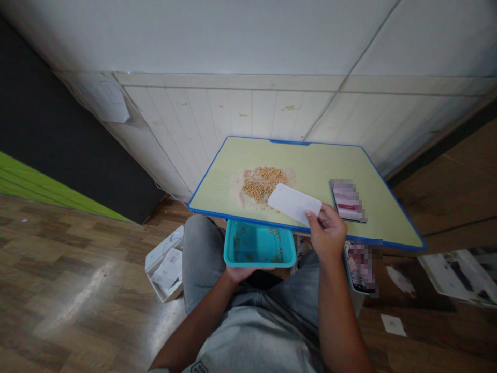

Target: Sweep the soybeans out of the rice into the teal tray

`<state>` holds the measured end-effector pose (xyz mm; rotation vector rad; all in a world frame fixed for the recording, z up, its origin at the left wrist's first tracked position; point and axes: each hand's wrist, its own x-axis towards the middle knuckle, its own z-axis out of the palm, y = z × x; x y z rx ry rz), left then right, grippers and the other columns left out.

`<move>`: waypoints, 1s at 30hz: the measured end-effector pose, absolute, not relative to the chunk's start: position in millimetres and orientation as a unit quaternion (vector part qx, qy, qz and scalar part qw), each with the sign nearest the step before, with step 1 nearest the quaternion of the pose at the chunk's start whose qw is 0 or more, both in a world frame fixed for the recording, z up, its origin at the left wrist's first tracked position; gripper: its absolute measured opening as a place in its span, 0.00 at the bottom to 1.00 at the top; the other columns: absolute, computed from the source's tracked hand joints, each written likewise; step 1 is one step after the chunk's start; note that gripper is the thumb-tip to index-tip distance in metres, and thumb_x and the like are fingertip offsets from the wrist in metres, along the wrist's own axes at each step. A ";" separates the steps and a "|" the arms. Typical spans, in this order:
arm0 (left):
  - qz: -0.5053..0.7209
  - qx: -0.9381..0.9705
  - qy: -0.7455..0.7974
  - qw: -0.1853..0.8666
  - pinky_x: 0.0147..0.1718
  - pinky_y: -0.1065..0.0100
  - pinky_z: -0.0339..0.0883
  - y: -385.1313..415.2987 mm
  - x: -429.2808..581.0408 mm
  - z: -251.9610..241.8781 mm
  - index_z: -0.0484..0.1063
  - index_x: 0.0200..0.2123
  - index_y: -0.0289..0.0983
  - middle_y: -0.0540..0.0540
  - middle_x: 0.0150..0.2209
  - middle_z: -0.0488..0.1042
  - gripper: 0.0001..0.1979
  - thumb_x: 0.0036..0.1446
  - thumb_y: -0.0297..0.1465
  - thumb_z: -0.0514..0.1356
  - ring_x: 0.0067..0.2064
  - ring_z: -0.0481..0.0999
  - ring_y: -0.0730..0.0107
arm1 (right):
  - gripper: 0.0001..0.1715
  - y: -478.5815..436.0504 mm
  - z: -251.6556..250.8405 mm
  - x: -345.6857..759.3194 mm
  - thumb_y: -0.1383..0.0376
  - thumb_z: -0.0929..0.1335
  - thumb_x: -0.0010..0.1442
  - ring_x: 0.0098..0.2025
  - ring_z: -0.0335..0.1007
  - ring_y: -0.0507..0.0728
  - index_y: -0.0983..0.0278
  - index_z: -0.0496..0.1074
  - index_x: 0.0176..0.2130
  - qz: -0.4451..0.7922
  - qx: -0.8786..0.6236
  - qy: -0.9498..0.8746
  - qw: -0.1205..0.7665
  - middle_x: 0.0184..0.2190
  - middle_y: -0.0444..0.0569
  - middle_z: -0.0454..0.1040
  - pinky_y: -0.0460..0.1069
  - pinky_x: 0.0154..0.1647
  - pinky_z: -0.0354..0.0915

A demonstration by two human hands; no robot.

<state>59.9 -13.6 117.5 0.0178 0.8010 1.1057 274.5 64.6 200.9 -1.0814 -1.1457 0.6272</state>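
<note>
Our right hand [329,230] grips a white card [294,203] over the counter [322,160], beans [264,182] lying at its ten o'clock; our left hand [244,272] holds a blue tub [257,264] from beneath, at the card's seven o'clock.

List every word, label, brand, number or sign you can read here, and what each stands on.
No text can be read.
Papers in the white box: any print too small and blurred.
Phone on the table: screen pixelated.
Shirt: dark emblem, cut off by the frame.
Small white paper: faint mark, unreadable.
White card in the right hand: no lettering visible.
</note>
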 end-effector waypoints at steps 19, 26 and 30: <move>0.500 0.045 0.281 0.818 0.55 0.22 0.69 -13.3 55.8 109.8 0.75 0.61 0.45 0.39 0.65 0.79 0.40 0.70 0.63 0.38 0.66 0.73 0.24 | 0.18 58.1 201.4 276.5 0.51 0.78 0.60 0.32 0.82 0.59 0.62 0.83 0.41 0.338 -0.464 -0.532 0.622 0.33 0.50 0.86 0.49 0.31 0.74; 0.495 0.063 0.253 0.829 0.59 0.22 0.66 -12.0 53.4 100.1 0.75 0.64 0.45 0.37 0.68 0.77 0.42 0.66 0.67 0.45 0.71 0.66 0.20 | 0.13 55.7 204.8 274.0 0.54 0.78 0.60 0.31 0.80 0.57 0.61 0.83 0.40 0.372 -0.437 -0.551 0.605 0.30 0.47 0.85 0.47 0.32 0.72; 0.487 0.082 0.227 0.839 0.62 0.20 0.64 -10.6 49.2 94.9 0.75 0.64 0.46 0.36 0.72 0.73 0.44 0.61 0.70 0.50 0.73 0.64 0.20 | 0.11 55.2 207.3 272.7 0.56 0.78 0.60 0.30 0.79 0.56 0.61 0.83 0.40 0.376 -0.437 -0.549 0.605 0.31 0.47 0.85 0.47 0.31 0.71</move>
